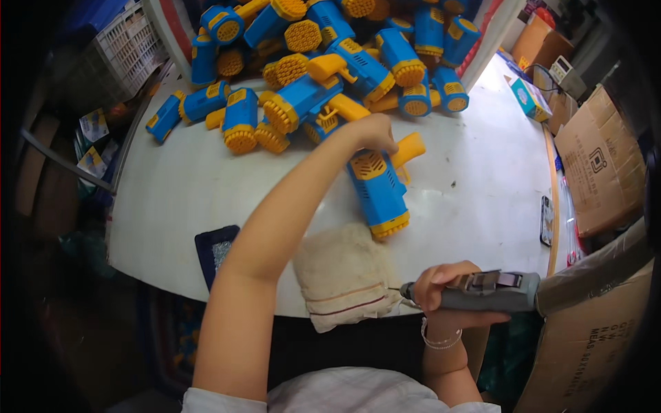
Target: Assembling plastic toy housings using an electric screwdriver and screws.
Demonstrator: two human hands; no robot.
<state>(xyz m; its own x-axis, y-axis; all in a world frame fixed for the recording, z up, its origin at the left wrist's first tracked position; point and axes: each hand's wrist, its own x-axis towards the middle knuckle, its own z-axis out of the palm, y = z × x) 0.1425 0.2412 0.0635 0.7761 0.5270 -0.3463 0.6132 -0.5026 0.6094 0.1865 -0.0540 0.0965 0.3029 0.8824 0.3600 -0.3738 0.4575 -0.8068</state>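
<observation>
My left hand [375,132] reaches far across the table and is closed round the rear end of a blue and yellow toy bubble gun [380,189]. The toy's yellow honeycomb front points toward me, and its yellow handle sticks out to the right. Part of its back end is hidden by my fingers. Nearer to me, my right hand [441,289] is wrapped round a grey electric screwdriver [492,294], its bit pointing left. The bit's tip is close to the right edge of a folded beige cloth pad [341,272] at the table's front edge.
A pile of similar blue and yellow toy guns [296,100] fills the far side. By my left forearm lies a dark tray [206,251] of small screws. A phone [546,220] and cardboard boxes [599,162] are at the right; a white crate [131,48] stands far left.
</observation>
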